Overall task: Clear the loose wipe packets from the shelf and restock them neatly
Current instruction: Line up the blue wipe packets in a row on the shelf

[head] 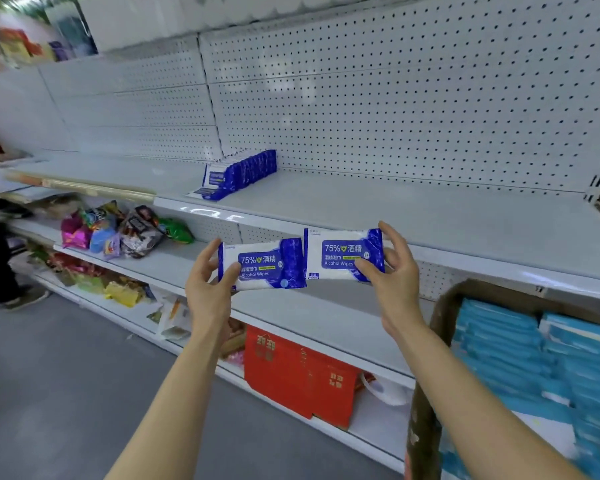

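The pegboard (395, 98) fills the top and right of the frame, white and dotted with holes. Below it the top shelf (430, 216) runs from the left edge down toward the right edge. On that shelf, just above centre, a row (239, 173) of blue and white wipe packets stands upright against the pegboard, leaning slightly, with one packet lying flat at its front end.

At the lower right you have a cardboard box (426, 393) stacked with light blue packs (520, 351). A red carton (298, 372) sits on the lowest shelf at bottom centre. Snack bags (125, 230) lie heaped on the middle shelf at the left.

Your left hand (208, 285) pinches the left packet (267, 265) by its left end, thumb on the printed face and fingers behind. Your right hand (395, 271) pinches the right packet (340, 252) by its right end in the same way. Both packets are held in the air at the centre of the frame, in front of the shelf edge, label toward you, side by side with their inner ends nearly touching; the right one sits a little higher.
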A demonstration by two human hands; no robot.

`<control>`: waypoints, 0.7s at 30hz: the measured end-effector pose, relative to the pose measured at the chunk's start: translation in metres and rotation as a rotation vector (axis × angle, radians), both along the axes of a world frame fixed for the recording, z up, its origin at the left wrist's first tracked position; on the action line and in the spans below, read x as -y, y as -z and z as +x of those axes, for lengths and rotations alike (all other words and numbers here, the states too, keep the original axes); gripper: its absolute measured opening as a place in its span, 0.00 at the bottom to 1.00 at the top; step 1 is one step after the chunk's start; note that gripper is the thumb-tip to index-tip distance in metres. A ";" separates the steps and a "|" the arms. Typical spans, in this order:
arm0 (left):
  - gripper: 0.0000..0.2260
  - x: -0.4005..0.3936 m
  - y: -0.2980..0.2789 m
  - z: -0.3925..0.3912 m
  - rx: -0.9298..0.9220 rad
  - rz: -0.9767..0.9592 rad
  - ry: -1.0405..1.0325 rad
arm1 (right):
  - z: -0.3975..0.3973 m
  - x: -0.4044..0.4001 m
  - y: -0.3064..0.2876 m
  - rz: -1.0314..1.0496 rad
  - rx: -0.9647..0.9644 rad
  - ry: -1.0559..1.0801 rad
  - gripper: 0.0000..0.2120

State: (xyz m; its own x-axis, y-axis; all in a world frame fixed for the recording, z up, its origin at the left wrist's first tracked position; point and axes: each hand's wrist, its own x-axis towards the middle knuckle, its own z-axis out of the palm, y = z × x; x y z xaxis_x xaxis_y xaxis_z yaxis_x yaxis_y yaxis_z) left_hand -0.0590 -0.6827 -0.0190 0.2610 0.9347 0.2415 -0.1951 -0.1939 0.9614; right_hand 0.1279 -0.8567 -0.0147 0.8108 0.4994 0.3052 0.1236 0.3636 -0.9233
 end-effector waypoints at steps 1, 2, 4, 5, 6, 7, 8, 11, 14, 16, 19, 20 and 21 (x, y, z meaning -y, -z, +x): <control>0.23 -0.010 -0.002 0.002 0.000 -0.002 -0.003 | 0.001 -0.011 -0.002 -0.002 -0.002 -0.010 0.31; 0.22 -0.022 -0.003 0.005 0.005 -0.001 -0.007 | 0.002 -0.026 -0.004 -0.004 -0.004 -0.021 0.31; 0.23 -0.042 -0.003 0.010 0.004 -0.003 -0.006 | 0.003 -0.051 -0.005 -0.014 -0.004 -0.035 0.31; 0.23 -0.050 -0.002 0.012 0.002 -0.010 0.000 | 0.003 -0.062 -0.006 -0.018 -0.008 -0.040 0.31; 0.23 -0.057 -0.001 0.014 0.000 -0.022 0.008 | 0.002 -0.071 -0.006 -0.023 -0.008 -0.044 0.31; 0.23 -0.068 0.001 0.014 -0.003 -0.032 0.016 | 0.001 -0.084 -0.006 -0.030 -0.011 -0.046 0.31; 0.23 -0.076 0.003 0.014 -0.008 -0.041 0.023 | -0.001 -0.094 -0.006 -0.036 -0.010 -0.046 0.31; 0.21 -0.112 0.006 0.011 -0.002 -0.068 0.032 | -0.008 -0.132 -0.004 -0.048 -0.004 -0.049 0.31; 0.21 -0.159 0.005 0.004 0.004 -0.068 0.058 | -0.020 -0.178 -0.001 -0.051 -0.007 -0.036 0.31; 0.21 -0.188 0.004 0.000 0.004 -0.060 0.076 | -0.029 -0.206 -0.001 -0.050 -0.004 -0.030 0.31; 0.21 -0.239 -0.003 -0.009 -0.004 -0.039 0.127 | -0.046 -0.258 -0.003 -0.045 -0.004 0.013 0.31; 0.21 -0.254 -0.005 -0.012 -0.010 -0.032 0.144 | -0.051 -0.273 -0.004 -0.043 -0.007 0.023 0.30; 0.21 -0.267 -0.007 -0.014 -0.014 -0.025 0.158 | -0.056 -0.287 -0.006 -0.043 -0.009 0.032 0.30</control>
